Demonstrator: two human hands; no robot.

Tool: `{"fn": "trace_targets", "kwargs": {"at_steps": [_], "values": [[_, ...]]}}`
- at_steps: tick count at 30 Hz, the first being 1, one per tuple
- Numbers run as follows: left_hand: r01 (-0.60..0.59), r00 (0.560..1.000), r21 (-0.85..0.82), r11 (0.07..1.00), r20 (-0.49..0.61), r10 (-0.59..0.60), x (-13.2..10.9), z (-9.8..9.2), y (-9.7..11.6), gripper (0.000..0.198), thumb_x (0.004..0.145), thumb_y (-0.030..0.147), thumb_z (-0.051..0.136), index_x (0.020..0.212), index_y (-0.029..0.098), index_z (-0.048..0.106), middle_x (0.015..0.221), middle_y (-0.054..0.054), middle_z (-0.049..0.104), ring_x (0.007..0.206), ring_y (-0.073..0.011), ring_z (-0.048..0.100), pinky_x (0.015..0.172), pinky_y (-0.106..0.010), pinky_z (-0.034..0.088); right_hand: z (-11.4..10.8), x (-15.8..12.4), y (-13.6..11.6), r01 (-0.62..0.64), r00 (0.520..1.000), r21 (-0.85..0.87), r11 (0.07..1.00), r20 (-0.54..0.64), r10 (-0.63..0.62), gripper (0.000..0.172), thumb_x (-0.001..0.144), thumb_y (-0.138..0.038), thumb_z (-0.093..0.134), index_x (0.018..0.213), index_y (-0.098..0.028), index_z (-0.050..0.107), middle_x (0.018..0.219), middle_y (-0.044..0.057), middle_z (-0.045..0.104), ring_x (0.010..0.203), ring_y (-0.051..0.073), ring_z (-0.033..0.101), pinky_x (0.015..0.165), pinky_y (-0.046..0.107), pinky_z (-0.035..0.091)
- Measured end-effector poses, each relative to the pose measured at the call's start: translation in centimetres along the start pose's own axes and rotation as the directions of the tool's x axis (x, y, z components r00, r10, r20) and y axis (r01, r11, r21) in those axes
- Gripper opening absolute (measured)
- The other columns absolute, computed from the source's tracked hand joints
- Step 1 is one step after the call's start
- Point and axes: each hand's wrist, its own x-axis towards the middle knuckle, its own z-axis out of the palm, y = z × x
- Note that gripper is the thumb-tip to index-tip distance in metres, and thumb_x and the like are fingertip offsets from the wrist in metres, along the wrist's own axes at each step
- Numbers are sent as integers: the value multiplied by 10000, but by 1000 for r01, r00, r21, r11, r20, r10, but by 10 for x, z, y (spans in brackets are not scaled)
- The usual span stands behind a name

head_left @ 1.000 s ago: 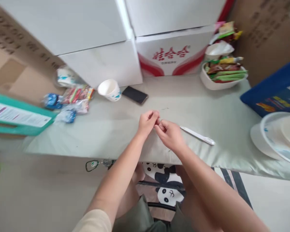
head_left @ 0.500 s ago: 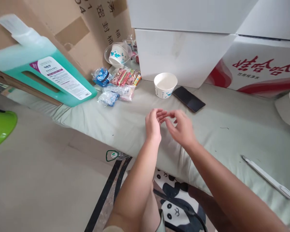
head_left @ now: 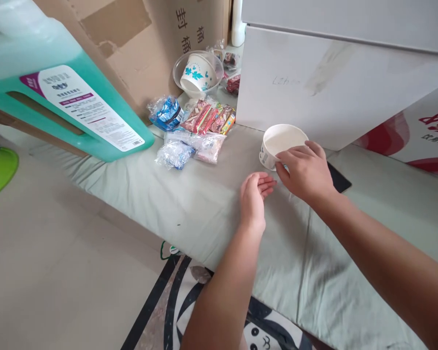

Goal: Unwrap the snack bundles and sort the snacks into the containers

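Note:
A white paper bowl (head_left: 283,137) with a printed side stands upright on the pale green cloth. My right hand (head_left: 306,170) is at its near rim, with curled fingers over the edge and the thumb low on the outside; the palm hides part of the bowl. To the left and nearer to me, my left hand (head_left: 255,197) is open and slightly cupped, its palm turned toward the bowl and nothing in it. A dark phone (head_left: 339,179) lies partly hidden behind my right wrist.
Wrapped snacks (head_left: 208,119) and crumpled clear packets (head_left: 177,154) lie left of the bowl. Behind them, another paper bowl (head_left: 197,73) tilts inside a clear plastic bowl (head_left: 178,68). A green jug (head_left: 105,116) stands at left; white boxes (head_left: 295,82) wall the back.
My right hand has moved away from my left hand, forward to the bowl's rim. The view has turned and come closer, putting the pen and plant pot out of sight.

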Motion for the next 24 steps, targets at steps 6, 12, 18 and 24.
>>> {"fn": "trace_targets", "kwargs": {"at_steps": [6,12,18,24], "values": [[-92,993,-31,995,-81,89,-4,-13,12,304,992,352,369,1093,218,623,1319,-95,638,1238,-180,625,927,-260,521,-28,-30,-18,130,992,76,989,-18,-129,154,940,-281,549,887,-240,688,879,59,775,931,257,707,1033,488,464],[-178,984,-87,980,-42,175,-10,-26,28,424,987,436,278,1219,232,568,1468,-112,574,1368,-201,583,988,-292,535,-47,-21,-42,122,988,133,984,-112,-107,142,935,-334,567,969,-261,683,952,77,762,994,286,699,986,484,487],[-211,976,-210,955,8,218,-9,-31,38,493,982,491,266,1317,256,542,1560,-96,537,1473,-222,515,1045,-319,531,-35,25,-63,155,988,199,968,-52,-148,176,924,-279,516,976,-243,681,921,90,733,933,274,671,891,454,514],[-245,957,-258,935,87,275,-7,-26,39,602,1023,493,128,1508,322,441,1649,-19,455,1536,-192,437,1099,-335,509,0,90,-74,70,993,384,921,60,-100,209,870,-202,484,999,-215,648,1037,103,739,969,257,686,843,409,539]]}}
